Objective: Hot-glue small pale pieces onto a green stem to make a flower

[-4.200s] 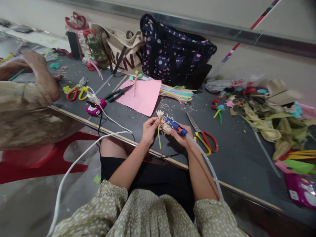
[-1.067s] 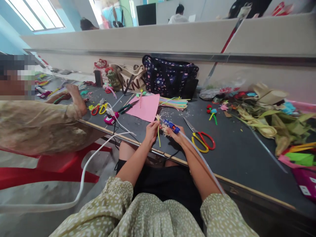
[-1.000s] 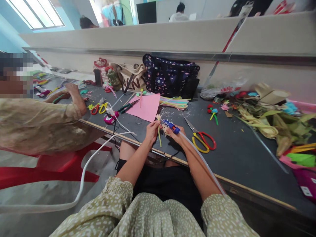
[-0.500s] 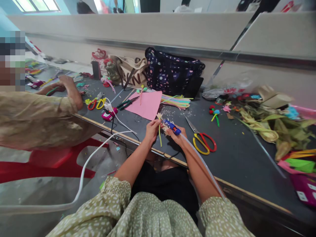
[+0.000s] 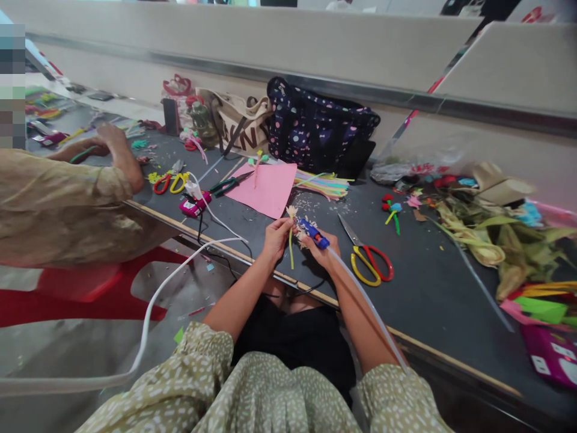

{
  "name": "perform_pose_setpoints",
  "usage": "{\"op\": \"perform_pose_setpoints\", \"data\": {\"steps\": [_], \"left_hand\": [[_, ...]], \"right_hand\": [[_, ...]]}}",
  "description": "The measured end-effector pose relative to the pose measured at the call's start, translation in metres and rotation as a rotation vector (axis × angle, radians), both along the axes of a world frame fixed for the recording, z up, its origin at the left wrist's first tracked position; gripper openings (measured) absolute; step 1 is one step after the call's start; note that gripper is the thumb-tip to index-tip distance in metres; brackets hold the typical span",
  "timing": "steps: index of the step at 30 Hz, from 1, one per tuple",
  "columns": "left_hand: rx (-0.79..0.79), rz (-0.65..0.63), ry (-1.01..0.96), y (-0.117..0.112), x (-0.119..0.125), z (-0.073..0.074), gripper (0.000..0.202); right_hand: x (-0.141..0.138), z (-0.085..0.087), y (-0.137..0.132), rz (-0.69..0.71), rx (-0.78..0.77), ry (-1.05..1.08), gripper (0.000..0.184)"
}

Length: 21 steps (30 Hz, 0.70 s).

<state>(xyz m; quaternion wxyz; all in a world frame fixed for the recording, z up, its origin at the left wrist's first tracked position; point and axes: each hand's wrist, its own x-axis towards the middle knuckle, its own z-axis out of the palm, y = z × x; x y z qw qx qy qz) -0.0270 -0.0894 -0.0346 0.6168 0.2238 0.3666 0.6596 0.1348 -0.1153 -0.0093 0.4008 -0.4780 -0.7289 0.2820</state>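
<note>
My left hand (image 5: 275, 238) is closed in a pinch on a small craft flower with a frayed cream head (image 5: 291, 211) and a yellow-green stem (image 5: 291, 254) hanging down. My right hand (image 5: 321, 251) wraps round a blue hot glue gun (image 5: 314, 233), its front end pointing at the flower. A long, pale glue stick (image 5: 359, 294) runs from the gun's back along my right forearm. Cream scraps (image 5: 301, 243) lie beneath the gun, partly hidden by it. Whether the nozzle touches the flower I cannot tell.
Scissors (image 5: 368, 260) lie right of my hands. Beyond are pink paper (image 5: 265, 191), pliers (image 5: 229, 184) and coloured pipe cleaners (image 5: 324, 185). Bags (image 5: 320, 123) stand at the back; dried husks (image 5: 478, 240) lie right. A white cable (image 5: 155, 300) crosses left, near a co-worker's arm (image 5: 119, 157).
The view has shifted slightly. Both hands keep nearly the same pose, with the glue gun still close to the flower.
</note>
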Motion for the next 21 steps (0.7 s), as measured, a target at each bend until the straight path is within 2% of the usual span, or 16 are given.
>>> {"op": "perform_pose_setpoints", "data": {"steps": [21], "left_hand": [[0.021, -0.012, 0.023, -0.0034, 0.0011, 0.0032, 0.032]], "right_hand": [[-0.0008, -0.0006, 0.0017, 0.010, 0.014, -0.061, 0.041]]}}
